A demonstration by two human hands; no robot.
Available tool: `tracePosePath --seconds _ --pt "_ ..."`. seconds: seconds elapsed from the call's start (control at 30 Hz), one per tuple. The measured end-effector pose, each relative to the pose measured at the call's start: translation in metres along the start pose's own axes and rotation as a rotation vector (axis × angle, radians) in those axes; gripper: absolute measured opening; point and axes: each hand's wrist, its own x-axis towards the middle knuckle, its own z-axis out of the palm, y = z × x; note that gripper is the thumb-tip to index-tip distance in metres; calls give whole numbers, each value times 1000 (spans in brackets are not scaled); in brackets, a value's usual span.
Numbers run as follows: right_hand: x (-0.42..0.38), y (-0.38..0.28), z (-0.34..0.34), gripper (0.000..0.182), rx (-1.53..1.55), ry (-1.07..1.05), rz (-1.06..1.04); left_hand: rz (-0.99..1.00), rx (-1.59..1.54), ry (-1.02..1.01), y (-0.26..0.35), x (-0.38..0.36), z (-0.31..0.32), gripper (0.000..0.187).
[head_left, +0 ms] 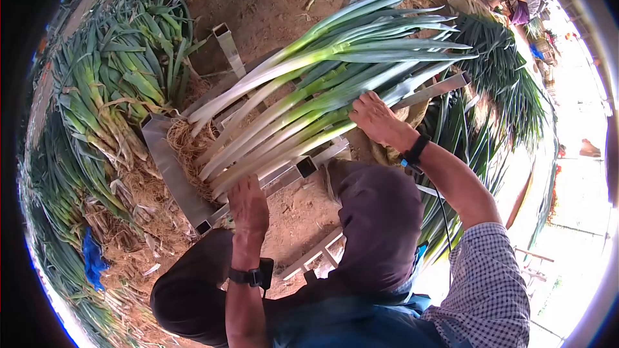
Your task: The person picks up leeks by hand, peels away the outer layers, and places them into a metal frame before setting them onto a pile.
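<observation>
Several long green onions (pixel 293 100) lie side by side across a metal frame (pixel 174 164), their white root ends at the left and green leaves fanning to the upper right. Tangled brown roots (pixel 189 148) sit against the frame's metal plate. My left hand (pixel 249 205) is closed at the white lower end of the nearest stalk; its fingertips are partly hidden. Farther up, my right hand (pixel 380 119) has its fingers bent over the green leaves on the near side of the bunch. Both wrists wear dark bands.
Piles of green onions (pixel 122 58) cover the ground at the left, with more heaped at the right (pixel 493 58). A blue scrap (pixel 94 259) lies among loose roots. Square metal bars (pixel 229 50) stick up around the frame. Another person (pixel 527 0) is at the upper right.
</observation>
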Motion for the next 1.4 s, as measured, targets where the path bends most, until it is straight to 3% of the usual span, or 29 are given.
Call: tracePosePath --seconds 0.13,0.33,0.47,0.57,0.67,0.8,0.97,1.2,1.4 --pt "5 -2 -7 9 -57 -102 -32 45 72 63 -10 0 7 36" --pt "-8 -12 15 10 -194 102 -11 29 9 103 -12 10 19 19" --pt "-11 -20 16 14 -95 166 105 67 107 136 -20 10 30 14" --pt "-10 -17 10 14 62 87 151 76 133 159 -19 8 38 13" --pt "-6 -18 10 15 315 170 182 71 148 172 -20 5 41 14" --pt "25 -24 25 20 484 17 262 90 135 208 -14 7 37 15" --pt "53 -10 27 36 197 142 143 62 158 182 -15 5 36 14" --pt "66 -5 18 28 271 113 176 69 143 224 -17 8 39 16" --pt "52 -14 9 24 108 6 -57 38 268 272 -14 -3 49 17"
